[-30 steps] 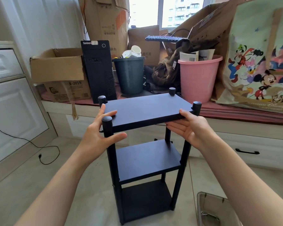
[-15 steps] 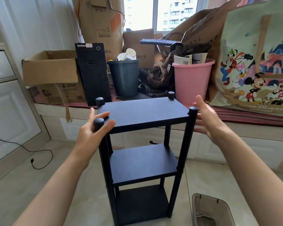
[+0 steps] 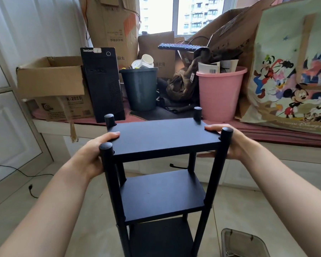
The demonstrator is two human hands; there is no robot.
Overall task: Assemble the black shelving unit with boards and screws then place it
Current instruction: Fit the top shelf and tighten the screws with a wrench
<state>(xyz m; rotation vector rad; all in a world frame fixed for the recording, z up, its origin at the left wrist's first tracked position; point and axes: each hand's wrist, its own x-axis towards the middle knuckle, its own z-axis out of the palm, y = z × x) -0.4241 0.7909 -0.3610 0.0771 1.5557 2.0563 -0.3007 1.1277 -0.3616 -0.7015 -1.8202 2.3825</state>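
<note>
Both hands, left hand and right hand, grip shelving unit top board between them; fingers underneath hidden, unit's base cut off.

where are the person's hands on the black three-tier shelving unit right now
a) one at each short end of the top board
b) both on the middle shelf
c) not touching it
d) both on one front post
a: the left hand and the right hand each hold an opposite end of the black three-tier shelving unit's top board, thumbs lying on its surface.
</note>
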